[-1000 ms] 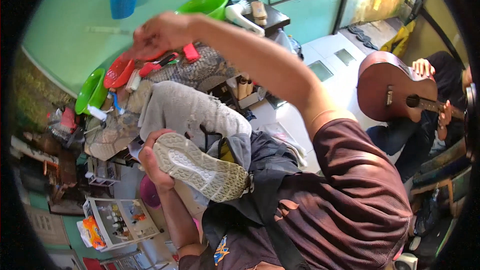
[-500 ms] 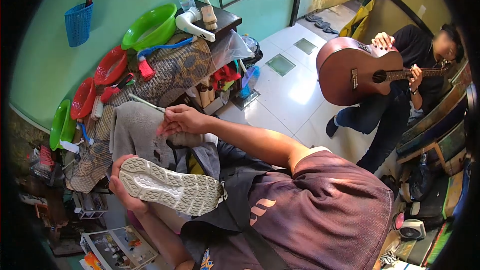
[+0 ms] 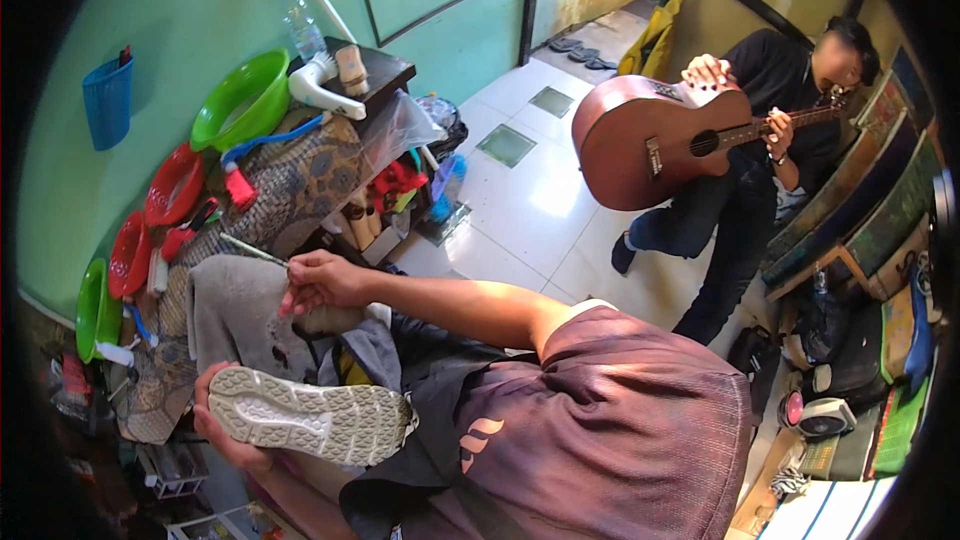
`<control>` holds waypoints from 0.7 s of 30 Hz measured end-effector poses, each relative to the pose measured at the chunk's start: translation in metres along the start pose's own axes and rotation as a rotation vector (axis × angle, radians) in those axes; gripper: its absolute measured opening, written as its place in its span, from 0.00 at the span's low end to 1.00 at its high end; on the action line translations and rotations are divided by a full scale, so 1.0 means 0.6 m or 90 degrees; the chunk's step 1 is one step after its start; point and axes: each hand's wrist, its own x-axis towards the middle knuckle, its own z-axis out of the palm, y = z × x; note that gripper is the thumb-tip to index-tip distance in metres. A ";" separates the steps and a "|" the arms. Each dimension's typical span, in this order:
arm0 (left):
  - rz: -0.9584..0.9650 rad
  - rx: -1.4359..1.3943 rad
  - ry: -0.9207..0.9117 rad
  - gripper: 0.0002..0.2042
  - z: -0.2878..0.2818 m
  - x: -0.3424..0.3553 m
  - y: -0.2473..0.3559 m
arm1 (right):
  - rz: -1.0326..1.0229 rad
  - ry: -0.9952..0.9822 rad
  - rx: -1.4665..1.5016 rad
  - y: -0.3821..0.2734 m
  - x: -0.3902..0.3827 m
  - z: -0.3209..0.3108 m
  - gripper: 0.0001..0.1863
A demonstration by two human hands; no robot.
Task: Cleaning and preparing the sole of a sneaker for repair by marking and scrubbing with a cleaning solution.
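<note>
A shoe (image 3: 310,417) with a white and grey lugged sole lies across my lap, its sole turned up toward me. My left hand (image 3: 222,432) wraps round the shoe's left end, closed on it. Just beyond the shoe, my right hand (image 3: 322,282) pinches a thin pale stick (image 3: 252,249) that points to the far left; whether its other end carries anything is hidden by my fingers. Under my right hand a grey towel (image 3: 232,305) with dark stains is draped. A black apron (image 3: 430,440) covers my front.
On the cloth-covered table (image 3: 290,165) stand green basins (image 3: 240,105), red basins (image 3: 176,185), several brushes and a white hairdryer-like tool (image 3: 318,85). A plastic bottle (image 3: 302,25) is behind. To the right, a seated person (image 3: 770,100) plays a brown guitar (image 3: 650,145).
The whole view has shifted, so the room sits farther left, with the table and my hands lower. My left hand keeps the shoe and my right hand keeps the stick, both nearly still.
</note>
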 end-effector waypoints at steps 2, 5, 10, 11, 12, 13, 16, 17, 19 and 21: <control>0.003 0.018 -0.002 0.33 0.000 0.000 -0.001 | -0.001 0.008 0.002 0.003 0.000 0.000 0.15; -0.009 -0.017 -0.044 0.32 -0.003 0.001 -0.001 | 0.016 0.030 0.142 0.002 -0.003 -0.019 0.11; 0.017 0.051 0.045 0.35 -0.004 0.003 0.001 | -0.087 0.571 -0.127 -0.068 -0.061 -0.167 0.08; 0.028 0.060 0.017 0.35 -0.002 0.004 0.002 | -0.090 0.606 -0.056 -0.099 -0.095 -0.213 0.08; 0.037 0.067 -0.011 0.35 -0.001 0.004 0.004 | -0.129 0.694 -0.103 -0.128 -0.131 -0.256 0.09; 0.036 0.066 0.000 0.35 0.001 0.005 0.005 | -0.099 0.777 -0.186 -0.159 -0.175 -0.296 0.11; 0.041 0.070 -0.031 0.32 0.004 0.003 0.010 | -0.121 0.867 -0.196 -0.265 -0.310 -0.378 0.14; 0.042 0.078 -0.024 0.32 0.004 0.003 0.011 | -0.134 0.934 -0.309 -0.294 -0.340 -0.391 0.16; 0.042 0.075 -0.029 0.33 0.004 0.003 0.010 | -0.481 1.067 0.063 -0.354 -0.396 -0.395 0.10; 0.061 0.099 -0.027 0.33 0.002 0.005 0.009 | -0.556 1.087 0.052 -0.371 -0.421 -0.377 0.09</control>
